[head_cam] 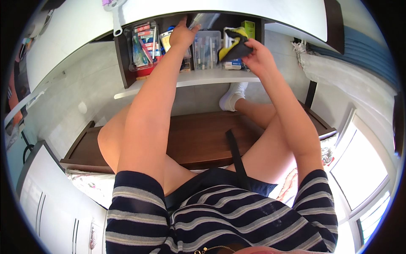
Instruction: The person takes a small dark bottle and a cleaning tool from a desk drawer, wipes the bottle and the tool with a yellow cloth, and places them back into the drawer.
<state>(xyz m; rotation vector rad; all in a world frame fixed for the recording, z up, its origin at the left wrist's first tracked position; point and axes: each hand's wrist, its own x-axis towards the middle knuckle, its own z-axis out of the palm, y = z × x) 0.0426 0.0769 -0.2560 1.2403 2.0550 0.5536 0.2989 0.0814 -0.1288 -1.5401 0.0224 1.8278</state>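
Observation:
An open drawer (187,76) full of small goods lies before me. My left hand (183,34) reaches into its back middle part; whether its fingers grip anything is unclear. Beside those fingers is a blurred clear plastic item (205,21). Over the drawer's right part, my right hand (259,57) pinches a black and yellow cloth-like item (234,46). Below and between the hands stands a clear plastic case (206,50) with pens or similar sticks. A yellow-fronted pack (166,40) sits just left of my left hand. Under the held item is a blue and white box (233,64).
Clear containers with pens and small boxes (146,44) fill the drawer's left side. A green box (249,29) stands at its back right corner. The white desktop (222,6) overhangs the drawer, with a grey-white handled item (117,19) on its edge. Below is a dark wooden board (199,136).

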